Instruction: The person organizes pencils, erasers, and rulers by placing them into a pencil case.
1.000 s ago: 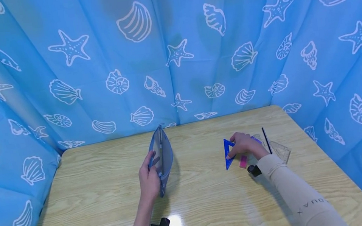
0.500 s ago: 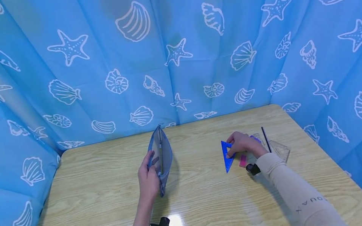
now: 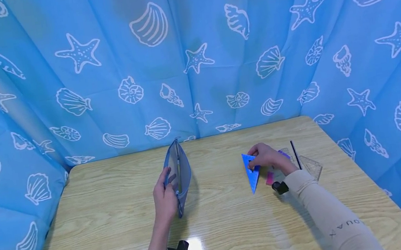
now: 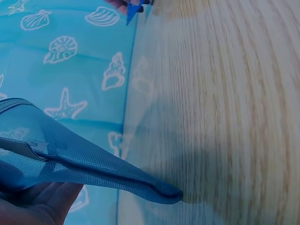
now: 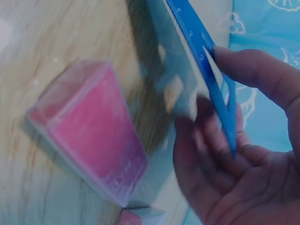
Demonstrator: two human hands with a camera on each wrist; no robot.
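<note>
My left hand [image 3: 165,201] grips a blue-grey mesh zip pouch [image 3: 187,177] by its near side. The pouch stands on edge with its mouth spread, and a thin yellowish stick shows inside. In the left wrist view the mesh pouch [image 4: 89,164] fills the lower left, above my fingers. Over the right part of the table, my right hand [image 3: 265,156] pinches a blue set square [image 3: 253,179] between thumb and fingers. The right wrist view shows this set square [image 5: 204,61] raised and tilted. Beside that hand lies a pink eraser [image 5: 96,126].
A dark pen-like stick [image 3: 295,154] and a clear set square [image 3: 313,166] lie right of my right hand. A purple piece [image 3: 284,154] is partly hidden behind it. A small pink-and-white block [image 5: 140,216] shows below the eraser. A blue shell-patterned curtain [image 3: 194,79] surrounds the wooden table [image 3: 102,214].
My right hand has shifted slightly left with the blue set square, which has turned and now shows more of its face. My left hand and the pouch stay put.
</note>
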